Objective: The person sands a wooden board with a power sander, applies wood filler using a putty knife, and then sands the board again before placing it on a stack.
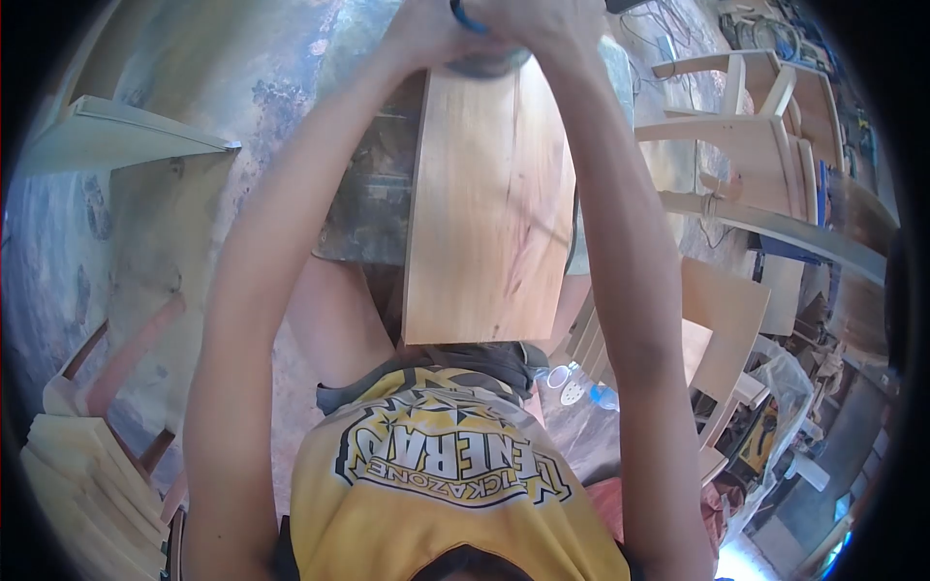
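A pale wooden board (489, 213) lies lengthwise in front of me, its near end close to my lap. My left hand (431, 37) and my right hand (552, 27) meet over its far end, partly cut off by the top of the view. Beneath them shows the blurred, dark round base of what looks like a sander (484, 66). Both hands appear closed on it, though their fingers are smeared and partly out of view. A blue band (467, 15) shows between the hands.
The board rests on a worn dark support (368, 194). Wooden chair frames (746, 126) stand to the right, with wood panels (722, 310) nearer me. Small discs (573, 390) lie by my right thigh. At left are a pale panel (126, 140) and stacked wooden pieces (87, 479).
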Action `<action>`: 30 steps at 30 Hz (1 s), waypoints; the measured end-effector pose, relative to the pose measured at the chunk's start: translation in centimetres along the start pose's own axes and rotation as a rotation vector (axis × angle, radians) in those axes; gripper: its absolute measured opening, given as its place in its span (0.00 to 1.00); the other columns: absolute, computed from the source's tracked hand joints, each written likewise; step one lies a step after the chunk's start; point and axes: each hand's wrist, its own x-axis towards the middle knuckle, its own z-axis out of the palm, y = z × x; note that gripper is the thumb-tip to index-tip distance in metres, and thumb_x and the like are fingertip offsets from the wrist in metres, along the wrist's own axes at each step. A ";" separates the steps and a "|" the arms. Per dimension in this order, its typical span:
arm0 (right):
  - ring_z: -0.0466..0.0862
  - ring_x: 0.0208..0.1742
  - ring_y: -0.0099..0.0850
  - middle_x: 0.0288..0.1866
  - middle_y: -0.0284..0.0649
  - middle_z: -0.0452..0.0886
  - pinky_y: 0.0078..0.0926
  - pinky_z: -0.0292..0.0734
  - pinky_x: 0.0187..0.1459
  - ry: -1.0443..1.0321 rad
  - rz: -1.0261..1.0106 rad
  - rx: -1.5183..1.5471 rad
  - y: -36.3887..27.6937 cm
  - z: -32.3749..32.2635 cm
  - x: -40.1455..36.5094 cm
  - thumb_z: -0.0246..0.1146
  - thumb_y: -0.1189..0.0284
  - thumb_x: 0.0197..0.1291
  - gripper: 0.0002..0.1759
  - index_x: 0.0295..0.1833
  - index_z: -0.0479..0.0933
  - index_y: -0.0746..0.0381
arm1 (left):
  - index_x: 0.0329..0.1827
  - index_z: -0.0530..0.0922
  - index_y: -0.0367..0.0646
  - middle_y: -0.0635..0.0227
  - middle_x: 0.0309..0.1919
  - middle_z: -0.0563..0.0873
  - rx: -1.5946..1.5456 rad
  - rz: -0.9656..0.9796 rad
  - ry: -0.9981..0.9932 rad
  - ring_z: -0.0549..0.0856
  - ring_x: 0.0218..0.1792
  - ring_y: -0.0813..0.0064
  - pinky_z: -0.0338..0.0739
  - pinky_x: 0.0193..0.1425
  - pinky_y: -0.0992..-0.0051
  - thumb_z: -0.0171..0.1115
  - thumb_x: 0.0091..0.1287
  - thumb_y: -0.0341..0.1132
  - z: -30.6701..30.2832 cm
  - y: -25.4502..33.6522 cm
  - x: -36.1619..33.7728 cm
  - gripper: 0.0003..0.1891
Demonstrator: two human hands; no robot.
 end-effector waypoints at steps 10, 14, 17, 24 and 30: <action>0.86 0.47 0.54 0.45 0.56 0.83 0.50 0.81 0.47 0.036 0.063 -0.025 -1.3 -1.9 -5.6 0.66 0.66 0.50 0.18 0.49 0.81 0.55 | 0.57 0.82 0.43 0.54 0.49 0.88 0.226 0.104 -0.019 0.86 0.52 0.51 0.79 0.58 0.60 0.76 0.55 0.40 1.4 -2.2 -3.9 0.26; 0.86 0.47 0.56 0.46 0.58 0.82 0.51 0.81 0.46 0.018 0.038 -0.013 -0.5 -0.4 -3.8 0.64 0.68 0.53 0.16 0.50 0.81 0.54 | 0.44 0.84 0.40 0.53 0.41 0.90 0.114 -0.060 0.090 0.90 0.43 0.60 0.83 0.48 0.64 0.84 0.46 0.43 1.6 -0.8 -3.0 0.26; 0.86 0.47 0.55 0.46 0.58 0.82 0.50 0.82 0.46 0.018 0.025 -0.002 -1.3 -1.1 -6.0 0.64 0.69 0.53 0.15 0.49 0.81 0.55 | 0.56 0.82 0.42 0.54 0.49 0.88 0.173 0.034 0.075 0.86 0.52 0.49 0.79 0.58 0.59 0.76 0.55 0.40 0.8 -0.5 -5.0 0.26; 0.86 0.45 0.56 0.45 0.57 0.82 0.50 0.82 0.44 0.044 -0.033 0.038 -2.1 -0.2 -4.1 0.65 0.70 0.50 0.17 0.48 0.81 0.56 | 0.52 0.82 0.40 0.58 0.45 0.90 -0.059 -0.034 0.068 0.88 0.46 0.62 0.81 0.51 0.65 0.81 0.51 0.44 -0.4 -0.8 -4.5 0.28; 0.86 0.45 0.54 0.44 0.56 0.83 0.50 0.82 0.45 0.004 0.017 0.008 -3.7 -1.7 -6.0 0.67 0.70 0.47 0.18 0.48 0.82 0.56 | 0.57 0.82 0.41 0.58 0.47 0.90 0.182 0.000 0.069 0.89 0.50 0.58 0.80 0.56 0.64 0.77 0.56 0.42 -0.8 -1.6 -6.5 0.27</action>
